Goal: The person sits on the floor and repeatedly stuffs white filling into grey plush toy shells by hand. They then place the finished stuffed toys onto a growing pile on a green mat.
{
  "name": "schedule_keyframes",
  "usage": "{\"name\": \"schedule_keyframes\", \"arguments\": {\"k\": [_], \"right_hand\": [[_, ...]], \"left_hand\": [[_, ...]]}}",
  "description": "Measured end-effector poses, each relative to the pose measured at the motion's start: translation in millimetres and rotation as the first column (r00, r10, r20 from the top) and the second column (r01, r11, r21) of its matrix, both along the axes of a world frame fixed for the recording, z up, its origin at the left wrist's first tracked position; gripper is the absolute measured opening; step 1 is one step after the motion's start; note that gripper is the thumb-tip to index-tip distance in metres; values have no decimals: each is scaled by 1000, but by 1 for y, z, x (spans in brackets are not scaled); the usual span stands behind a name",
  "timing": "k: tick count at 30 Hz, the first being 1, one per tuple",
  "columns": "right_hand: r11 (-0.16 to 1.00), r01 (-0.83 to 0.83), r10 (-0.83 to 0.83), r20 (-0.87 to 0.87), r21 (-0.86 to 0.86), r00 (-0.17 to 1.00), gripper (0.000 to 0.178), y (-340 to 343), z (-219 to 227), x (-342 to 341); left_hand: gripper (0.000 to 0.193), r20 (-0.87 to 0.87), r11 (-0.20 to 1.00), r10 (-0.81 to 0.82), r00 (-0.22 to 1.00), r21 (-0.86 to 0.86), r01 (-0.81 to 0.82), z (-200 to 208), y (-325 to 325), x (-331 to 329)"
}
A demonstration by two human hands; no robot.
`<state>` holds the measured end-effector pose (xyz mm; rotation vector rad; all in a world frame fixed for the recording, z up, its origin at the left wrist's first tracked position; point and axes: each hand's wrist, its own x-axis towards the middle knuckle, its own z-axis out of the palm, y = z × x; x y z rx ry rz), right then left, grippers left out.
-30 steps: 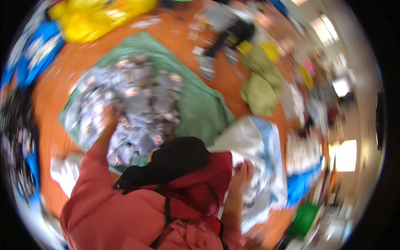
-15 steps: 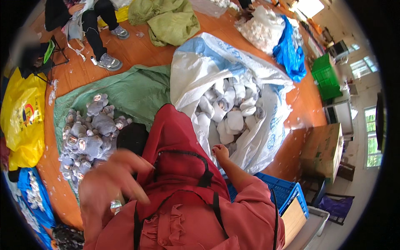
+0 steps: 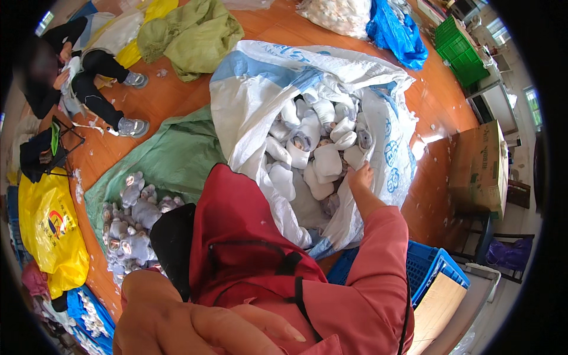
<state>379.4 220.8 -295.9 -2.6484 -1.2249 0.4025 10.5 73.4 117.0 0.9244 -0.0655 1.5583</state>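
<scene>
A large white woven sack gapes in front of me, filled with white stuffed plush pieces, some showing grey parts. My right hand reaches to the right side of its mouth, fingers closed together against the white pieces; what they grip, if anything, is hidden. Close to my chest, my left hand looms large, its fingers stretched out with nothing seen in them. Left of my red apron, a pile of grey plush toys lies on a green sheet.
A blue crate stands by my right side, near a cardboard box. A seated person handles white material at the far left. A yellow bag, green crate and olive sack lie around.
My right hand has moved forward and right, from beside my apron into the sack's mouth. My left hand has come down and in toward my chest. The view has turned to the right.
</scene>
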Motion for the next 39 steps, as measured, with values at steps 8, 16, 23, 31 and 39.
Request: {"name": "schedule_keyframes", "arguments": {"k": [8, 16, 23, 31, 39], "right_hand": [[984, 174, -179, -128, -44, 976, 84, 32, -33, 35], [968, 247, -168, -846, -45, 506, 16, 24, -3, 42], [747, -656, 221, -971, 107, 93, 22, -72, 27, -74], [390, -840, 622, -780, 378, -62, 49, -113, 81, -155], [791, 52, 611, -792, 610, -5, 22, -74, 214, 21]], "left_hand": [[36, -32, 952, -203, 979, -240, 189, -4, 33, 7], [49, -343, 781, -428, 836, -606, 151, -98, 114, 24], [111, -609, 489, -695, 383, -790, -369, -271, 167, 112], [44, -878, 883, -367, 308, -433, -182, -328, 149, 145], [35, -927, 850, 376, -7, 342, 400, -237, 80, 166]]}}
